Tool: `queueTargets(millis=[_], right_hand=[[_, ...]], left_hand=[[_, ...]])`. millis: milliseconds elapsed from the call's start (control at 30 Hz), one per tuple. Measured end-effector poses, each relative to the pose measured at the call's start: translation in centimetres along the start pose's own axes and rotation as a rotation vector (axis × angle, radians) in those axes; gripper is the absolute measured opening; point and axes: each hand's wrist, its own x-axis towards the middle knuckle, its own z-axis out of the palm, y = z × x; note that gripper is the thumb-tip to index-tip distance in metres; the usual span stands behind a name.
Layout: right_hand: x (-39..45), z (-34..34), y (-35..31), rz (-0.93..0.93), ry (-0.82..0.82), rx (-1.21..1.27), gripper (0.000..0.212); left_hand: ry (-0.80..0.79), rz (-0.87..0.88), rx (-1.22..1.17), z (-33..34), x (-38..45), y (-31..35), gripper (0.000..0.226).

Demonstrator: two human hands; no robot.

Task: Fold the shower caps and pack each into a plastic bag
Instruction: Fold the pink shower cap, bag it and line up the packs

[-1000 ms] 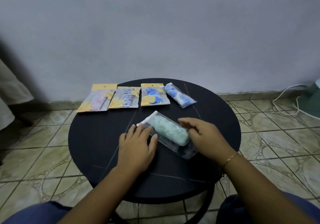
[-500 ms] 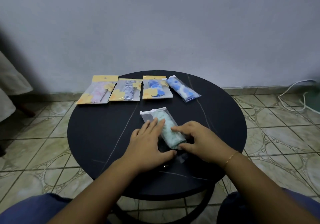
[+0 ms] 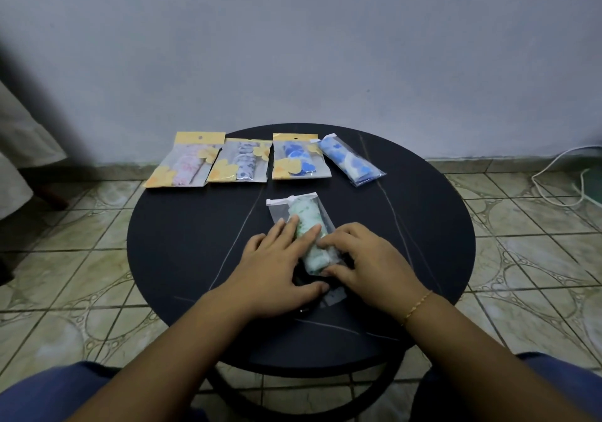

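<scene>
On the round black table point(image 3: 182, 258), the left hand point(image 3: 273, 271) lies flat, its grip released, with straight fingers pressing on a clear plastic bag point(image 3: 301, 213). Inside the bag is a rolled green shower cap point(image 3: 309, 226). Just to the right, the right hand point(image 3: 368, 262) pinches the near end of that roll. Past both hands, four packed bags lie in a row: pink point(image 3: 185, 164), grey point(image 3: 242, 162), blue point(image 3: 298, 159) and a tilted blue one point(image 3: 350, 161).
</scene>
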Motion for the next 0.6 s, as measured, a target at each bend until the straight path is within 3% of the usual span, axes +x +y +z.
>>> queueTargets(millis=[133, 300, 467, 600], right_hand=[[-0.5, -0.9, 0.1, 0.018, -0.084, 0.269, 0.047], [-1.8, -2.1, 1.6, 0.052, -0.043, 0.385, 0.049], [-2.6, -1.8, 3.7, 0.082, 0.027, 0.240, 0.049], [-2.7, -0.9, 3.8, 0.020, 0.042, 0.092, 0.048]], left_hand=[[0.029, -0.019, -0.139, -0.6, -0.9, -0.7, 0.086], [0.189, 0.032, -0.343, -1.4, -2.8, -2.3, 0.056], [0.462, 0.180, -0.095, -0.3, -4.3, -3.3, 0.060], [0.533, 0.261, 0.048, 0.8, -4.5, -2.1, 0.059]])
